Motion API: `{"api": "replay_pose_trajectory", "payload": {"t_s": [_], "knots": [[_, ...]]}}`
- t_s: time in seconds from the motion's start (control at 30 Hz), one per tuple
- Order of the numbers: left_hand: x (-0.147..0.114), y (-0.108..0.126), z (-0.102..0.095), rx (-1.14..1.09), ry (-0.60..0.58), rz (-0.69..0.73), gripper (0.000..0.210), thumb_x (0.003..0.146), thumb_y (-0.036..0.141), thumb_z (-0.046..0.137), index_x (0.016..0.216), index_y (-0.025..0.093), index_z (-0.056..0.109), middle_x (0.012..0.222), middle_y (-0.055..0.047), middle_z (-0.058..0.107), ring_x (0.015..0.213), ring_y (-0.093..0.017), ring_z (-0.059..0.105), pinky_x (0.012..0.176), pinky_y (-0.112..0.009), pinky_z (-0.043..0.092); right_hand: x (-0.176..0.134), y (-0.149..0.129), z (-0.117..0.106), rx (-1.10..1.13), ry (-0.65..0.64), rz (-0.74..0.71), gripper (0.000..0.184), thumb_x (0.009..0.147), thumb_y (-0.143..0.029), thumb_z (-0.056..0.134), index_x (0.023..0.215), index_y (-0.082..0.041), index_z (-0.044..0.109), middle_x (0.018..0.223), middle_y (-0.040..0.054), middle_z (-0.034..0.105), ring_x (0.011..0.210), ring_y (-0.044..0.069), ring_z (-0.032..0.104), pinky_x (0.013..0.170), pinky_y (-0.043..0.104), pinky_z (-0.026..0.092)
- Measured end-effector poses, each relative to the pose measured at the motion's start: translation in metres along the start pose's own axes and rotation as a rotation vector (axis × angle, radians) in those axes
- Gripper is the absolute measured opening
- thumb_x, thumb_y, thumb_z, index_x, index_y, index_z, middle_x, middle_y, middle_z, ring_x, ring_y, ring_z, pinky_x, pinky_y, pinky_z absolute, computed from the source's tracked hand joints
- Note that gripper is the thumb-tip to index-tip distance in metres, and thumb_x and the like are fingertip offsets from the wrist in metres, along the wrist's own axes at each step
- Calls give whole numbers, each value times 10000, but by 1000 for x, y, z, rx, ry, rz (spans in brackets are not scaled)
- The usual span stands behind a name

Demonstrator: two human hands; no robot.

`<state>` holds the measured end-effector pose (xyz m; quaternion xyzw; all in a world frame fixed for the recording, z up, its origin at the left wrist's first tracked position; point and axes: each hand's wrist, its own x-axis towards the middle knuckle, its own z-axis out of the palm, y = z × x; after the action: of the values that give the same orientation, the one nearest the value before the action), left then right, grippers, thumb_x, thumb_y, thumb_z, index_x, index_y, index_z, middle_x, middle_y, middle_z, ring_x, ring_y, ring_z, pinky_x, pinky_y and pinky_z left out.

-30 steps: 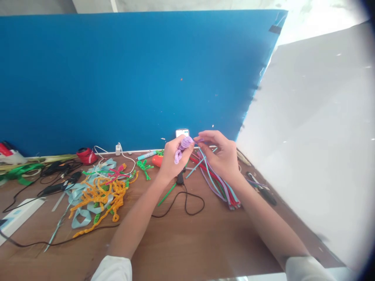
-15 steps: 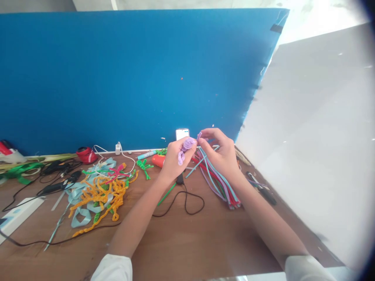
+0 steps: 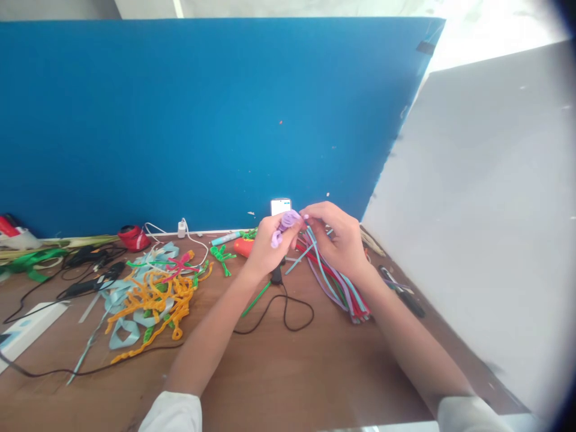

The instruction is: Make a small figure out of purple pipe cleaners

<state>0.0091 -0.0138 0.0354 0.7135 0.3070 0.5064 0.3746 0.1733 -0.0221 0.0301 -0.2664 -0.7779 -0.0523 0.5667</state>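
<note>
My left hand is closed around a coiled purple pipe cleaner, with a loop of it showing below the thumb. My right hand pinches the end of the same pipe cleaner between thumb and fingertips, close beside the left fingertips. Both hands are held above the table. Beneath my right hand lies a bundle of loose pipe cleaners in blue, purple, red and green. A phone with a lit screen stands just behind my left hand.
Orange twisted pipe cleaners and pale blue ribbon lie tangled at left. A black cable loops across the table. A white power strip sits far left, a dark-handled tool at right. A blue panel rises behind.
My right fingers have closed in and bent the upright purple end down toward the coil. My left hand stays almost where it was, still holding the coil.
</note>
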Motion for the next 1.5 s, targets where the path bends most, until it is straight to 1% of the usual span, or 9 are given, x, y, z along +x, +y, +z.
{"api": "replay_pose_trajectory", "payload": {"t_s": [0.17, 0.33, 0.4, 0.47, 0.63, 0.87, 1.03, 1.33, 1.5], "knots": [[-3, 11, -1, -420, -52, -193, 324, 899, 391, 641, 701, 152, 546, 448, 86, 360, 385, -32, 265, 414, -206, 170, -6, 4, 1, -167, 117, -236, 379, 909, -1, 509, 1119, -275, 663, 992, 63, 730, 856, 191, 651, 723, 335, 515], [-3, 12, -1, -644, -185, -359, 266, 869, 342, 669, 730, 166, 526, 458, 114, 273, 365, -26, 181, 381, -196, 126, -7, 3, -2, -255, 86, -325, 380, 898, 5, 492, 1108, -269, 652, 964, 69, 725, 792, 183, 621, 670, 325, 489], [-3, 11, -1, -573, -177, -322, 312, 889, 366, 652, 706, 176, 485, 461, 108, 285, 378, -33, 195, 389, -201, 139, -5, 2, -5, -222, 63, -315, 340, 898, -4, 489, 1066, -246, 658, 960, 82, 715, 808, 191, 624, 677, 336, 496], [-4, 9, 0, -374, -118, -203, 368, 919, 404, 617, 676, 178, 458, 473, 85, 343, 408, -44, 263, 415, -207, 190, -3, 1, -7, -114, 27, -250, 299, 912, -28, 474, 1025, -232, 662, 955, 83, 704, 836, 195, 638, 706, 348, 511], [-7, 11, -1, 221, 2, 180, 333, 971, 388, 540, 724, 165, 560, 598, 26, 516, 568, -88, 449, 563, -228, 351, 3, -2, -10, 182, -4, 67, 153, 953, -156, 517, 929, -219, 654, 853, 32, 667, 769, 160, 629, 686, 315, 504], [-2, 2, -6, 473, 50, 417, 163, 946, 249, 563, 833, 160, 641, 708, 3, 644, 611, -104, 523, 620, -236, 380, 6, 0, -15, 176, -148, 158, 71, 913, -254, 631, 947, -202, 665, 814, 5, 670, 700, 123, 602, 601, 252, 466], [0, -6, -7, 563, 43, 463, 141, 938, 231, 544, 893, 171, 663, 834, -31, 716, 687, -140, 598, 666, -254, 401, 7, 4, -17, 103, -215, 161, 34, 888, -212, 634, 917, -198, 640, 801, -2, 669, 683, 116, 593, 597, 242, 452], [-4, -6, -9, 837, -35, 356, 115, 830, 182, 544, 860, 195, 654, 820, -57, 709, 708, -184, 588, 626, -271, 330, 1, 14, -14, -258, -274, 45, 109, 880, -128, 536, 849, -208, 603, 796, 15, 665, 735, 153, 587, 636, 282, 365], [-1, -7, -11, 709, -33, 315, 106, 840, 150, 532, 801, 190, 622, 757, -34, 652, 651, -153, 506, 639, -269, 309, -1, 18, -12, -385, -262, -41, 120, 910, -145, 509, 851, -214, 587, 773, 17, 646, 734, 163, 563, 622, 297, 328]]}}
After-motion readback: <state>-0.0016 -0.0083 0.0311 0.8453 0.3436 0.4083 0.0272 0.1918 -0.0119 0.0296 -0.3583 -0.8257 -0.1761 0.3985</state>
